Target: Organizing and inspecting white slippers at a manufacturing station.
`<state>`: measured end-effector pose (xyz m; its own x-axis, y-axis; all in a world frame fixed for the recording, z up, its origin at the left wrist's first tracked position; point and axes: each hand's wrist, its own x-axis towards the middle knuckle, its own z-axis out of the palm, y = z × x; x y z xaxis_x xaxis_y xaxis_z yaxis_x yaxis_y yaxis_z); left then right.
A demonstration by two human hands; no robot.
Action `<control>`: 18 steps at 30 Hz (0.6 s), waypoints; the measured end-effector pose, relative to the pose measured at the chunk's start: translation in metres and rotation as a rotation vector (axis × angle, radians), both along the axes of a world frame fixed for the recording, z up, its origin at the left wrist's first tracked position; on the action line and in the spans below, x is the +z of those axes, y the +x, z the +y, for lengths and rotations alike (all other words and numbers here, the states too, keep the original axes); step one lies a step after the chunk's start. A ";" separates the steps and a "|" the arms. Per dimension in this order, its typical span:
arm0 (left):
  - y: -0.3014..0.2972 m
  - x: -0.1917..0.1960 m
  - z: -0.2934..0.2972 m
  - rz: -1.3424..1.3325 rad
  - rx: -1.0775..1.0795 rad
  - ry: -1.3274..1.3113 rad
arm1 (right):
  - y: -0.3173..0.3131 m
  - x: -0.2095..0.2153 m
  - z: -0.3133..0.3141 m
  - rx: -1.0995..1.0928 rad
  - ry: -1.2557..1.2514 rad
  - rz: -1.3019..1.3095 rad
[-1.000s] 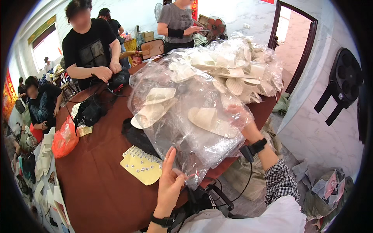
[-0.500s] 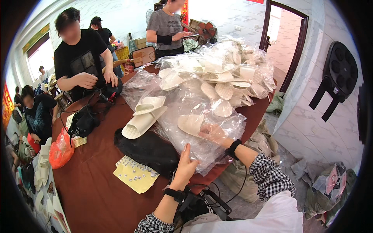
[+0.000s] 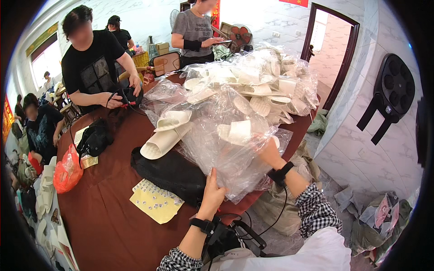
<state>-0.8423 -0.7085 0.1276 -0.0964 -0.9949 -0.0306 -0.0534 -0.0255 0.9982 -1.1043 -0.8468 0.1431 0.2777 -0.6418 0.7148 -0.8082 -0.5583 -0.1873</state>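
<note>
My left hand (image 3: 213,195) pinches the near edge of a clear plastic bag (image 3: 217,169), thumb upward. A cream slipper (image 3: 239,132) shows through the film. Beside its right end, my right hand (image 3: 271,153) has curled fingers, their tips blurred by plastic, so what they grip is unclear. Left of the bag, a pair of cream slippers (image 3: 165,135) lies partly stacked, next to a black mesh pouch (image 3: 169,176). A yellow sheet of small stickers (image 3: 156,202) lies just in front of the pouch.
A big heap of bagged cream slippers (image 3: 266,86) covers the far side of the brown-covered table (image 3: 108,198). An orange plastic bag (image 3: 68,171) and a black cap-like item (image 3: 96,137) lie leftward. Across the table, a person (image 3: 97,67) handles a black device. Sacks (image 3: 282,210) stand at right.
The plastic bag has risen and puffed up around the slipper. My right hand has shifted right and slightly up; the left hardly moved. The person opposite has lowered a hand onto the black device.
</note>
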 end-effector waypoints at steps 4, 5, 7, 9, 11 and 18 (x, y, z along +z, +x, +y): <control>0.008 -0.003 0.002 -0.074 0.044 -0.028 | -0.013 0.030 -0.008 0.082 0.444 -0.701; 0.008 -0.008 0.000 -0.066 0.045 -0.032 | -0.024 0.036 -0.010 0.216 0.531 -0.931; 0.008 -0.015 -0.002 -0.145 0.055 -0.121 | -0.031 0.040 -0.009 0.345 0.618 -1.156; 0.010 -0.016 0.000 -0.132 0.069 -0.142 | -0.031 0.041 -0.007 0.319 0.684 -1.257; 0.011 -0.012 0.004 -0.127 0.088 -0.160 | -0.023 0.033 0.000 0.338 0.710 -1.277; 0.002 0.018 0.016 -0.131 0.131 -0.457 | -0.007 0.030 0.022 0.307 0.719 -1.270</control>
<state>-0.8402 -0.6924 0.1457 0.0058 -0.9126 0.4088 -0.2045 0.3991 0.8938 -1.1117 -0.8244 0.1732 -0.0856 -0.9863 0.1409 0.2303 -0.1572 -0.9603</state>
